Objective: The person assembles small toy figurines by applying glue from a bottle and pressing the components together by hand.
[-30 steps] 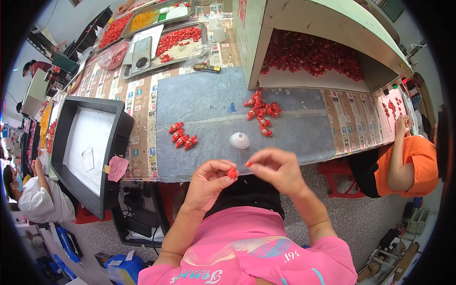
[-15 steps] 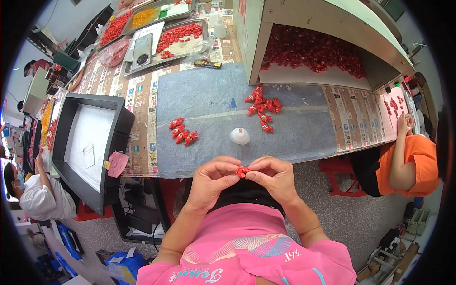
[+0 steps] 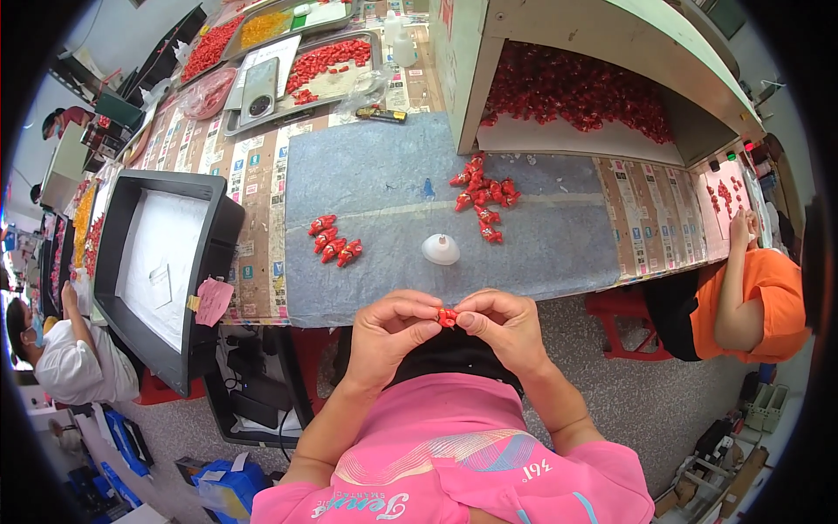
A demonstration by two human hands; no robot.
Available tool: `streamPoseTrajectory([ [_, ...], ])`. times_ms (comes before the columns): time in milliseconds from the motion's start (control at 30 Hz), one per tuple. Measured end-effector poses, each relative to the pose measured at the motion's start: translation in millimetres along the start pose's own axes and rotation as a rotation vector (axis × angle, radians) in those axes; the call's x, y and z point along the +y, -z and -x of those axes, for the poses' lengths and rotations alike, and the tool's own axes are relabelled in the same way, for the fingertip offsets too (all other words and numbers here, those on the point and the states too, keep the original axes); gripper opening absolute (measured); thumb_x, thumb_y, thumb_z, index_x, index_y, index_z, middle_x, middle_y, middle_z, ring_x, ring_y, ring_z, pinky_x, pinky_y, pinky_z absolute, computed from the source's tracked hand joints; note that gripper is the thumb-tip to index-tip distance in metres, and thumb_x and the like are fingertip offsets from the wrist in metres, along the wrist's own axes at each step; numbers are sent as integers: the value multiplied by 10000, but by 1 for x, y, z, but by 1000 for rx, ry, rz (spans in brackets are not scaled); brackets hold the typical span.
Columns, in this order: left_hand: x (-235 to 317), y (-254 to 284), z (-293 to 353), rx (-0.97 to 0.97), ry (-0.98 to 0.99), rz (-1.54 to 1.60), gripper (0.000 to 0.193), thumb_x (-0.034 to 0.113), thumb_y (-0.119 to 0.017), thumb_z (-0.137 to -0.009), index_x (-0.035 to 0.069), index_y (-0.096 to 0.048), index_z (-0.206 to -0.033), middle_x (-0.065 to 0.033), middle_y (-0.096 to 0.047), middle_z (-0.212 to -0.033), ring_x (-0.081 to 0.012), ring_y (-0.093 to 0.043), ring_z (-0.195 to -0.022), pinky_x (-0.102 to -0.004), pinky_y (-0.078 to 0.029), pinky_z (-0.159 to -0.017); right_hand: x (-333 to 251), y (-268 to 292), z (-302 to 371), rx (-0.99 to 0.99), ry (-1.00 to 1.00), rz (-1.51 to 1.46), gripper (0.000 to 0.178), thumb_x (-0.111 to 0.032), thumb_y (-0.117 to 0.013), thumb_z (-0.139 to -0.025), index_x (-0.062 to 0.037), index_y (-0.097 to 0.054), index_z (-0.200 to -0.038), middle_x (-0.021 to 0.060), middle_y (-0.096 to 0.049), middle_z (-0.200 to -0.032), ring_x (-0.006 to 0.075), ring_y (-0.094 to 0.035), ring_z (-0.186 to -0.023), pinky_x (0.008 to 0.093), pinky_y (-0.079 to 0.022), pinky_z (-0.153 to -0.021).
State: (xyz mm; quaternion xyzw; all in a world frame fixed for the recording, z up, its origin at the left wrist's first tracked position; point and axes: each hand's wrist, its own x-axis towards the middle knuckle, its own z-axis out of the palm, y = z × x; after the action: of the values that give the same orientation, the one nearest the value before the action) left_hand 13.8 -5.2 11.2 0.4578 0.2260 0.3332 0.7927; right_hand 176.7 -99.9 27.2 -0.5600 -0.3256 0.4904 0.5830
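A small red figurine [image 3: 447,317] is pinched between the thumbs and fingertips of both my hands, just off the table's front edge. My left hand [image 3: 395,330] grips its left side, and my right hand [image 3: 502,325] its right; the fingers hide part of it. On the blue-grey mat [image 3: 384,192] ahead stands a white cone-shaped piece [image 3: 441,250] with a narrow tip. To its left several red figurines [image 3: 329,245] lie in a slanting row. A looser cluster of red figurines [image 3: 485,194] lies beyond the cone.
A wooden box [image 3: 467,87] holding a heap of red figurines [image 3: 580,92] stands at the back right. At left sits a black bin [image 3: 229,223] with a pink note. Metal trays [image 3: 377,61] of red parts, a phone [image 3: 259,89] and white bottles [image 3: 403,50] are behind. Co-workers sit on both sides.
The red figurine has turned slightly between my fingertips. Both hands keep nearly the same place and grip; the pieces on the mat have not moved.
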Motion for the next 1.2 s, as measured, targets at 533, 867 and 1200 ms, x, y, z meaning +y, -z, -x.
streamPoseTrajectory([
  [533, 0, 1, 5, 48, -96, -221, 193, -93, -705, -718, 21, -710, -874, -113, -660, -979, -159, -633, -889, -260, -526, -802, -2, -5, -2, 12, 412, 335, 90, -54, -703, -785, 9, -663, -836, 100, -670, -814, 179, -637, -737, 271, -489, -653],
  [867, 5, 7, 4, -9, -15, -122, 187, -109, -693, -722, 9, -699, -868, -119, -644, -1008, -167, -626, -911, -274, -522, -817, -9, -4, -1, -30, 422, 345, 112, -19, -707, -772, -9, -674, -878, 106, -665, -815, 178, -640, -733, 257, -498, -609],
  [1200, 6, 7, 0, -17, 61, 93, 199, -101, -689, -732, 4, -663, -899, -123, -636, -990, -168, -622, -899, -283, -517, -819, -7, -5, -6, -34, 525, 408, 126, -47, -720, -753, -37, -685, -874, 65, -678, -804, 188, -611, -666, 287, -460, -602],
])
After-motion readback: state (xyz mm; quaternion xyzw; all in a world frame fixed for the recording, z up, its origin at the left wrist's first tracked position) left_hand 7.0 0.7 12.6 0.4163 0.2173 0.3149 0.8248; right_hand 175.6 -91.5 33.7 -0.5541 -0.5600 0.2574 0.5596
